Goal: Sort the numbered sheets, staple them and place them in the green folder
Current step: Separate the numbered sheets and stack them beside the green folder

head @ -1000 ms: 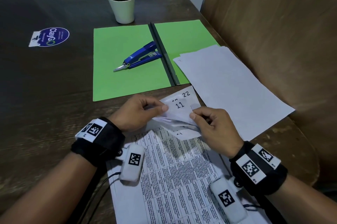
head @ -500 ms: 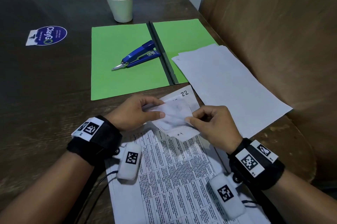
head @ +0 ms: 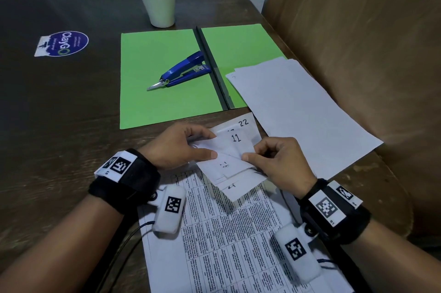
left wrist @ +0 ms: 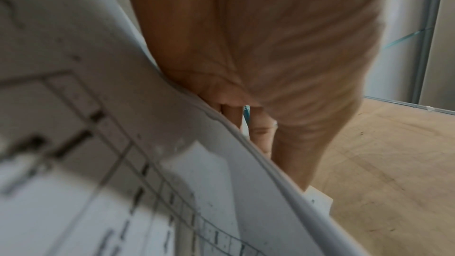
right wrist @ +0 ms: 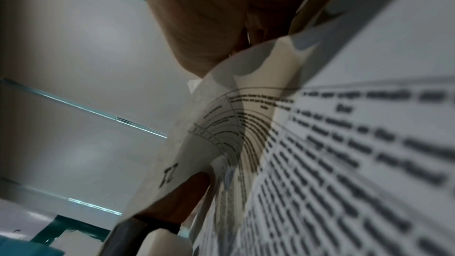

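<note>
Head view showed left hand (head: 177,147) and right hand (head: 274,160) each pinching upturned corners of the white numbered paper sheets (head: 235,149) near the dark wooden table's (head: 59,113) front edge; 11 and 22 legible. Judged best: fan corners only, keep the stack flat. Open green folder (head: 164,106) and blue stapler (head: 180,71) lay beyond; the right edge close by.
</note>
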`<state>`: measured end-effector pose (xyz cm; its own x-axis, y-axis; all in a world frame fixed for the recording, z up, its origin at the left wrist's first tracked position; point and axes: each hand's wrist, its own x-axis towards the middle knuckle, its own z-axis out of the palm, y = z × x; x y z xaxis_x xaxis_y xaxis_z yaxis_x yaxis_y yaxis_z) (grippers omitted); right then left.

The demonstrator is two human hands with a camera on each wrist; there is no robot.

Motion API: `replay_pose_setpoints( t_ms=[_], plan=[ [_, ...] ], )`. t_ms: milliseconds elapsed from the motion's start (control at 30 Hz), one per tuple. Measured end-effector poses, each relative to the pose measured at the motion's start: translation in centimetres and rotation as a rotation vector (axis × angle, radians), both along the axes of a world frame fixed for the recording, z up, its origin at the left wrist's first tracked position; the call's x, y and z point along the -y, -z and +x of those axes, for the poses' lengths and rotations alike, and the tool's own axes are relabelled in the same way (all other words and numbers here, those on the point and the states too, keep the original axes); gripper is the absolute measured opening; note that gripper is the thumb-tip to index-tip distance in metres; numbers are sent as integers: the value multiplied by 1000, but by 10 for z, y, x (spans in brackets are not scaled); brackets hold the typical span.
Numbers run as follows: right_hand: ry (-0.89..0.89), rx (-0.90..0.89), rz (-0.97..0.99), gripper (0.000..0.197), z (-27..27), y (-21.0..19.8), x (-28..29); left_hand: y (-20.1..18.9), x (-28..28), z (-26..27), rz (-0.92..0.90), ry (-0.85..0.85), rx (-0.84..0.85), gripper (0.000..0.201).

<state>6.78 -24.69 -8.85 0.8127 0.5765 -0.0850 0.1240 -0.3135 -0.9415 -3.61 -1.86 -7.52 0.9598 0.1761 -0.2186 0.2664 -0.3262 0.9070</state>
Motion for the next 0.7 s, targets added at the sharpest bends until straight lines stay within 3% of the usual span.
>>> replay_pose_setpoints(
  t_ms=[233,467,700],
  plan=[
    [-48,90,-23,27,-2,0,1,-1,0,0,-44,16,2,22],
    [-34,144,-27,29,-6,-3,-2,-4,3,0,-43,6,16,29],
    [-44,146,-61,30,-5,-4,-2,-1,3,1,-10,-4,34,16]
  ],
)
